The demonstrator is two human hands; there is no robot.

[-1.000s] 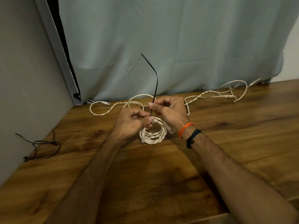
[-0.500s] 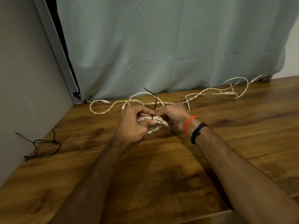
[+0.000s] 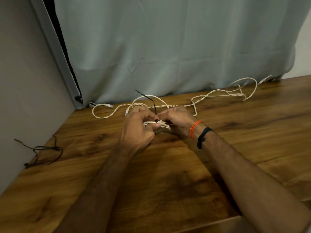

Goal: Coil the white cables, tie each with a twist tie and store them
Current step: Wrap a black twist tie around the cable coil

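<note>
A small coil of white cable (image 3: 162, 124) lies between both hands at the middle of the wooden table (image 3: 168, 182). My left hand (image 3: 137, 130) grips the coil from the left, thumb over its strands. My right hand (image 3: 176, 121) holds the coil's right side with curled fingers. A black tie (image 3: 151, 102) is cinched around the coil and its free tail stands up and bends to the left. A long uncoiled white cable (image 3: 210, 95) sprawls along the table's back edge.
A loose bundle of black ties (image 3: 42, 151) lies at the table's left edge by the grey wall. A pale curtain (image 3: 168, 47) hangs behind the table. The table's front edge shows at the lower right.
The tie's tail, which stood tall a second ago, is now much shorter and bent left. The coil has been turned flat and both hands have closed tighter round it.
</note>
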